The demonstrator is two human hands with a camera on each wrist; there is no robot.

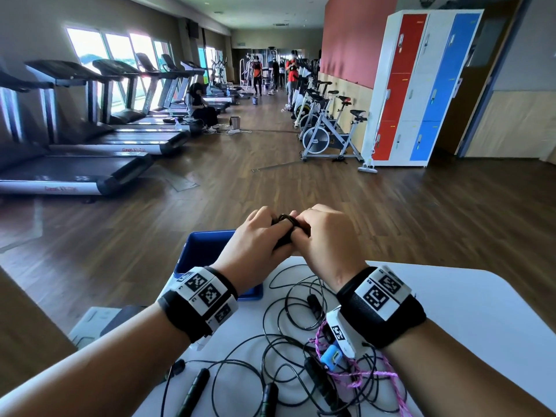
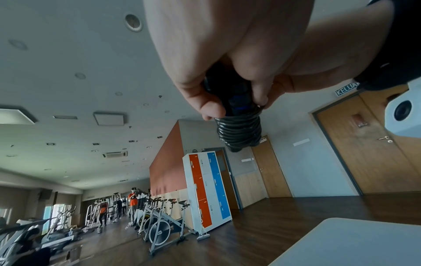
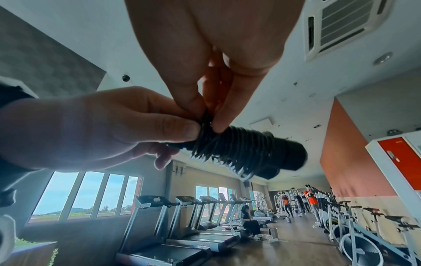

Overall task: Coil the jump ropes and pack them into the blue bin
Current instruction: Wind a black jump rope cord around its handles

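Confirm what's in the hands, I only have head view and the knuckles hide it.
Observer: Right wrist view shows a black rope wound in tight turns around its own handles.
Operator: Who holds it?
Observer: The left hand grips the handle end; the right hand pinches the cord at the turns nearest the left thumb.
Operator: Is the wrap finished?
Observer: Cannot tell; left wrist view shows stacked turns below the fingers, and no loose tail shows.
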